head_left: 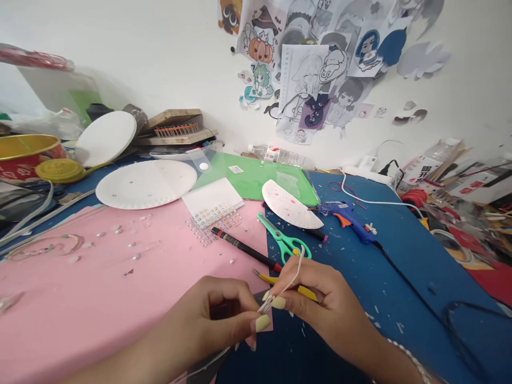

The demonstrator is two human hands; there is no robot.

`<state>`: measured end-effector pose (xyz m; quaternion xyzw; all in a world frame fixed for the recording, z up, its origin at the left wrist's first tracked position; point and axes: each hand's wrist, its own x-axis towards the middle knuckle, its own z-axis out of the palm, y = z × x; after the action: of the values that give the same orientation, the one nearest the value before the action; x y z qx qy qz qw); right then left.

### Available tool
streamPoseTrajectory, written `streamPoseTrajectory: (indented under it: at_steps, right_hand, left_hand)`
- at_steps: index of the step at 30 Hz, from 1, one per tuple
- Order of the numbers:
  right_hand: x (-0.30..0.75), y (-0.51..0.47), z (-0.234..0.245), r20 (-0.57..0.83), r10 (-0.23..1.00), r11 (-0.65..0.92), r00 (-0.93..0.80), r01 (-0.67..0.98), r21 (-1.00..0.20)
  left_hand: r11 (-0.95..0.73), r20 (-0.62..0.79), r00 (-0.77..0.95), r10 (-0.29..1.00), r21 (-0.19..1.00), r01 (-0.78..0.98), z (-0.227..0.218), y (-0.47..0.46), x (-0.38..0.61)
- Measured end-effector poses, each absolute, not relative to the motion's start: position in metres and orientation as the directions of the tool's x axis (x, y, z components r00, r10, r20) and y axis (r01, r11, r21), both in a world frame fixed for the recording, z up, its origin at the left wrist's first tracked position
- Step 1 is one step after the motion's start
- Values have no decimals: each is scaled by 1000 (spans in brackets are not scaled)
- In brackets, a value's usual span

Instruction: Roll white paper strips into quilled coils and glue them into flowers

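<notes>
My left hand [234,314] pinches a small bundle of white cord [265,304] between thumb and fingers, low in the middle of the view. Against the other side of the bundle, my right hand [310,298] is closed in a pinch on the same cord. One loose end rises over the right fingers, and another strand trails below my left hand. Just beyond the hands lie green-handled scissors [282,239], a black marker with a red end [246,249] and a yellow-handled tool [264,276], partly hidden by my right hand.
A blue glue gun [350,217] with a black cable lies right on the blue table [416,266]. Pink paper [152,309] carries scattered beads and a rhinestone sheet [214,221]. Paper plates [146,184], a folded plate piece [291,205] and a plastic bottle [280,155] lie farther back.
</notes>
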<state>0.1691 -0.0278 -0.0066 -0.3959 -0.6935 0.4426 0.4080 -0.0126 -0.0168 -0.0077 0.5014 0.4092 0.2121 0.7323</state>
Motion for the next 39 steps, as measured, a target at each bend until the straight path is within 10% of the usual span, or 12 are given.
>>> streamPoseTrajectory:
  at_steps: [24,39]
  right_hand:
    - [174,-27,-1,319,921,349,-222,112,-930]
    - [181,-34,-8,618,786,545,17,450,-707]
  left_hand:
    - [656,-434,680,591,749,-92,-3,-14,-18]
    - [697,-306,712,632,626,-349,-15,-12,-19]
